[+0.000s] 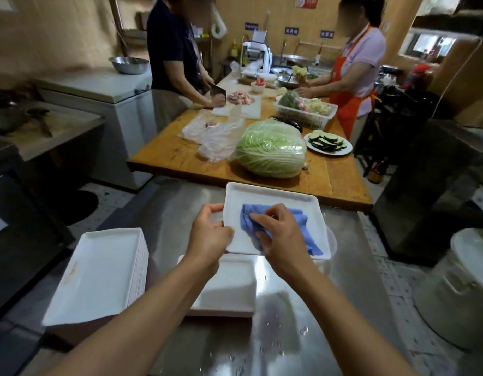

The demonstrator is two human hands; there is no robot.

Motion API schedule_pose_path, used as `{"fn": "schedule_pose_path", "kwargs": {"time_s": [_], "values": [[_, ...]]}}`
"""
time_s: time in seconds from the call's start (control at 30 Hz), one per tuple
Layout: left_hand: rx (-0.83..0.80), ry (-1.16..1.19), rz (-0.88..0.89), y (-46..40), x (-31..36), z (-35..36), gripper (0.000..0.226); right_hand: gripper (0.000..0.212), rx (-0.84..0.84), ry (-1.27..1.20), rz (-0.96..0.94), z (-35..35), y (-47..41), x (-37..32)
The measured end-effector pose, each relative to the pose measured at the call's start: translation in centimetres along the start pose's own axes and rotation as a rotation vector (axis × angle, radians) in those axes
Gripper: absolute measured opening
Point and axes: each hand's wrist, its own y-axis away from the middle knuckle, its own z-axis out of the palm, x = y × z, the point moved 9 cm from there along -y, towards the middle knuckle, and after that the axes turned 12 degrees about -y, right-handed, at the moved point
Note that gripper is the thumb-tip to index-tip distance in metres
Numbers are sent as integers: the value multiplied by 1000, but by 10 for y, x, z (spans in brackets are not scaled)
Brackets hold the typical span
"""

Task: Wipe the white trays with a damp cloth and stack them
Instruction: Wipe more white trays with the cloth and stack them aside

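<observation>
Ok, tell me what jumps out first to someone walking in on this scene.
The white tray held up at centre: the left hand grips its edge while the right hand presses a blue cloth into it. Behind it, a large napa cabbage lies on the wooden table. A stack of white trays sits lower left on the steel counter.

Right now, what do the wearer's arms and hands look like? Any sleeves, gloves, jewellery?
Both forearms are bare up to the frame edge: no sleeves in view. The left hand and right hand wear no gloves. No rings, watch or wristband visible on either.
</observation>
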Motion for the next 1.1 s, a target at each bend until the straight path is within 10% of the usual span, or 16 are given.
{"fn": "schedule_pose_path", "kwargs": {"time_s": [0.83, 1.1], "values": [[-25, 256, -21, 19, -4, -58, 45, 27, 205, 279, 217, -41, -9, 26], [-58, 231, 25, 22, 6, -55, 38, 40, 44, -168, 109, -6, -24, -39]]}}
